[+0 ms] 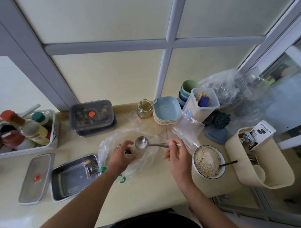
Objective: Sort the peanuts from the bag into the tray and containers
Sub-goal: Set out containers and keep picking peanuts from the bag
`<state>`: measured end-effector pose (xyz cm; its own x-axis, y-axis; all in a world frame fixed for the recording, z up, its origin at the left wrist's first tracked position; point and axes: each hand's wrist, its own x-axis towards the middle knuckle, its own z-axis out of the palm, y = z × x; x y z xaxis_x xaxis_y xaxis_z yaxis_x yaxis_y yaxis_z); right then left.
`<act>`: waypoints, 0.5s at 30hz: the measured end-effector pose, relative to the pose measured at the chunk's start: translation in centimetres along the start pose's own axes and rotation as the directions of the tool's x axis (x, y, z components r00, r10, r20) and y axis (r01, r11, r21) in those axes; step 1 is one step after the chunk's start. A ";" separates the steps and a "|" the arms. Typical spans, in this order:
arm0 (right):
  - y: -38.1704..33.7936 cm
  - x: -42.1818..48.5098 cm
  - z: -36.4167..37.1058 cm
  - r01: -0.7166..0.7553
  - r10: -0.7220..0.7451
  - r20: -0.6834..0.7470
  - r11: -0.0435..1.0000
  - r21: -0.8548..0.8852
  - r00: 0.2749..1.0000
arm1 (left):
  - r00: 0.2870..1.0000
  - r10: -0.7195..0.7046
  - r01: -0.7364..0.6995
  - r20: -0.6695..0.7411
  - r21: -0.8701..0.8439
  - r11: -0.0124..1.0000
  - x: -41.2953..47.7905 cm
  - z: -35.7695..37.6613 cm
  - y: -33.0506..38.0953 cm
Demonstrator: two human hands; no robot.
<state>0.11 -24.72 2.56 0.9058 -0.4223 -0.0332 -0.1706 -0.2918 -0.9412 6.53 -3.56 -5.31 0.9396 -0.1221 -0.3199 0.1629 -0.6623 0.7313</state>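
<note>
Bag point(106, 145) sits mid worktop point(149, 191), in front of me. My left hand point(121, 157) is over it, round a small container point(128, 151). My right hand point(177, 155) holds the ladle point(141, 142) just right of that, also over the bag. Tray point(69, 180) is left of the bag and touching it, with a packet point(91, 168) in its right end. Lid point(35, 179) is left of the tray. Basket point(54, 130) is back left, stacked boxes point(92, 115) behind the tray. Jar point(144, 109) and plates point(166, 110) are behind the bag. Bowl point(207, 176) is right of my right hand.

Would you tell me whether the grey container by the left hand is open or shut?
Open. The grey container shows its inside, and a lid lies beside it.
</note>
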 end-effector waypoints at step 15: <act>7.1 -1.0 3.8 -0.822 0.688 0.457 0.519 0.232 0.564 | 0.974 -0.225 0.216 -0.021 -0.204 0.955 -0.6 0.4 0.4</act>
<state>-0.52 -23.09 -5.40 0.5706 -0.0462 -0.8199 -0.7434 0.3951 -0.5396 5.90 -4.01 -5.06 0.8851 0.0456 -0.4632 0.4198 -0.5081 0.7521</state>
